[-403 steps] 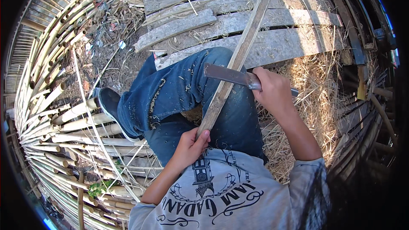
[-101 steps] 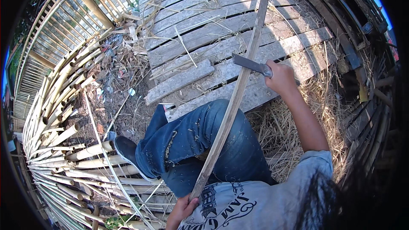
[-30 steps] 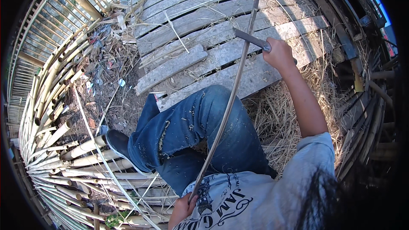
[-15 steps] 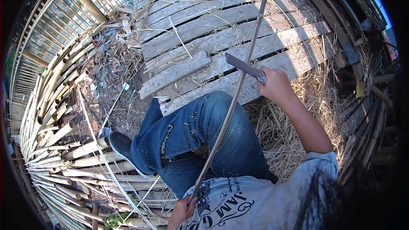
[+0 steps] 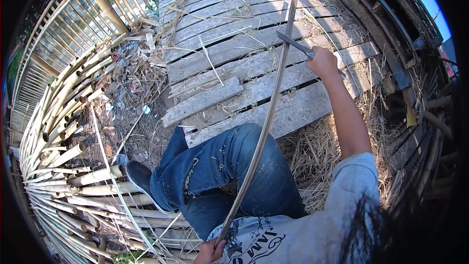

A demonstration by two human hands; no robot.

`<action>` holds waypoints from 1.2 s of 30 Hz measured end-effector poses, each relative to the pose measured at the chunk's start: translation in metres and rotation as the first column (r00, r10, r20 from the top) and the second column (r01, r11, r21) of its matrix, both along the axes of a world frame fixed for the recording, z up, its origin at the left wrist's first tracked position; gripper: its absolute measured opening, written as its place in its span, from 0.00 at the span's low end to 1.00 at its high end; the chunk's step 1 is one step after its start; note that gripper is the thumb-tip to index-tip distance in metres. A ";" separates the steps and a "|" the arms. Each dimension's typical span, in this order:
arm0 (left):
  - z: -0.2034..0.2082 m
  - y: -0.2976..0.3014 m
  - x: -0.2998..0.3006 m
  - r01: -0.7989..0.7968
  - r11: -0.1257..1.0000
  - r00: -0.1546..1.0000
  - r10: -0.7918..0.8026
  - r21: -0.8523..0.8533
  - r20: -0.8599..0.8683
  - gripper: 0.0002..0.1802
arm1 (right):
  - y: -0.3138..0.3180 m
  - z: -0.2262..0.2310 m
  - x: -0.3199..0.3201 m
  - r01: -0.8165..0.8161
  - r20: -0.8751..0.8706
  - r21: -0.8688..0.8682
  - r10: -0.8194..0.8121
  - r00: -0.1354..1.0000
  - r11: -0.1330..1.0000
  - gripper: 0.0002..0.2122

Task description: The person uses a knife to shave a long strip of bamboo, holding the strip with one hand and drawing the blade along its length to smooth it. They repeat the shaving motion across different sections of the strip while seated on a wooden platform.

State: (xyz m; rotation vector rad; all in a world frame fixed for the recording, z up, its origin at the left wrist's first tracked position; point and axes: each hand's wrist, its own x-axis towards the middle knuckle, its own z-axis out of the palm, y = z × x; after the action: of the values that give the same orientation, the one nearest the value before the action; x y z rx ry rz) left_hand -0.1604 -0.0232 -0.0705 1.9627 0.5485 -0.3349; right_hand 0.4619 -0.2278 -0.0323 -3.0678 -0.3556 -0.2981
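A long, slim bamboo strip (image 5: 269, 110) runs from beside my waist, across my bent knee, out over the slatted platform, bowing slightly. Down at the lower edge, my left hand (image 5: 210, 252) is closed around its near end. Out over the platform, my right hand (image 5: 323, 61) grips the handle of a machete (image 5: 296, 45), whose dark blade crosses the strip near its far end. Whether the blade bites into the bamboo or only rests against it, I cannot tell. A thin sliver (image 5: 283, 13) shows beside the strip's far tip.
A loose short board (image 5: 202, 102) lies on the wooden slatted platform (image 5: 215, 61). Cut bamboo poles (image 5: 100, 178) are piled at left, near a bamboo fence (image 5: 63, 29). Straw and shavings (image 5: 312, 159) cover the ground beside my knee. Timber beams (image 5: 386, 54) stand at right.
My right hand has moved the machete farther out and up along the strip. The strip's far end has come into view and now bows more. My left hand keeps its hold.
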 end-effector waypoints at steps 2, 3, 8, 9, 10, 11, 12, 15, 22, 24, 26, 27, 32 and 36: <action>0.008 0.003 0.007 -0.029 0.999 1.000 0.029 -0.029 0.010 0.11 | 0.001 0.003 -0.010 -0.039 -0.015 0.020 0.039 0.999 0.999 0.08; 0.018 0.009 0.011 -0.032 0.995 0.990 0.019 -0.094 -0.142 0.11 | 0.000 0.004 -0.020 -0.077 -0.033 0.047 0.079 0.996 0.996 0.09; 0.008 0.013 0.001 -0.074 0.965 0.982 0.027 -0.253 -0.187 0.12 | 0.001 0.004 -0.038 -0.299 -0.036 -0.050 0.297 0.954 0.953 0.10; 0.013 0.011 -0.003 -0.066 0.965 0.981 0.017 -0.254 -0.192 0.12 | 0.001 0.008 -0.016 -0.043 0.001 -0.034 0.043 0.999 0.998 0.10; 0.017 0.012 0.000 -0.025 0.981 0.970 -0.023 -0.192 -0.243 0.12 | -0.024 0.008 0.013 0.113 0.014 -0.028 -0.112 0.994 0.993 0.10; 0.017 0.015 0.004 0.009 0.993 0.954 -0.044 -0.118 -0.295 0.12 | -0.052 0.004 0.036 0.255 0.025 -0.007 -0.255 0.967 0.967 0.10; -0.004 0.015 -0.013 0.009 0.990 0.981 -0.037 -0.143 -0.192 0.13 | -0.059 0.012 0.035 0.178 -0.001 -0.090 -0.179 0.984 0.980 0.10; -0.038 0.008 -0.042 0.035 0.984 0.935 -0.093 -0.173 -0.342 0.15 | -0.044 0.030 -0.004 -0.030 -0.141 -0.222 -0.002 0.990 0.975 0.11; 0.014 0.024 -0.001 -0.097 0.945 0.927 -0.029 -0.313 -0.374 0.17 | -0.040 -0.031 -0.077 0.476 -0.618 0.743 0.209 0.758 0.471 0.15; 0.008 0.026 -0.006 -0.099 0.947 0.891 -0.052 -0.305 -0.451 0.18 | -0.040 -0.047 -0.126 0.584 -0.593 0.804 0.216 0.776 0.108 0.17; 0.010 0.024 -0.001 -0.133 0.936 0.897 -0.025 -0.325 -0.441 0.18 | -0.026 -0.042 -0.183 0.600 -0.564 0.745 0.207 0.800 -0.292 0.17; 0.015 0.024 0.007 -0.154 0.924 0.907 -0.008 -0.351 -0.421 0.18 | -0.022 -0.041 -0.212 0.562 -0.528 0.736 0.198 0.826 -0.377 0.17; 0.035 0.023 0.039 -0.135 0.964 0.954 0.064 -0.231 -0.294 0.17 | -0.013 -0.042 -0.288 0.261 -0.291 0.843 0.010 0.957 -0.471 0.13; 0.030 0.017 0.059 -0.027 0.979 0.999 0.019 -0.202 -0.040 0.16 | -0.013 -0.051 -0.301 0.316 -0.248 0.877 0.223 0.943 -0.361 0.09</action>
State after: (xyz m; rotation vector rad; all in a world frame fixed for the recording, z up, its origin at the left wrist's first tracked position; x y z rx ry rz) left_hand -0.1011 -0.0063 -0.0408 1.7557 0.5398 -0.3985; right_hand 0.1609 -0.2410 -0.0828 -1.1408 0.1331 0.0305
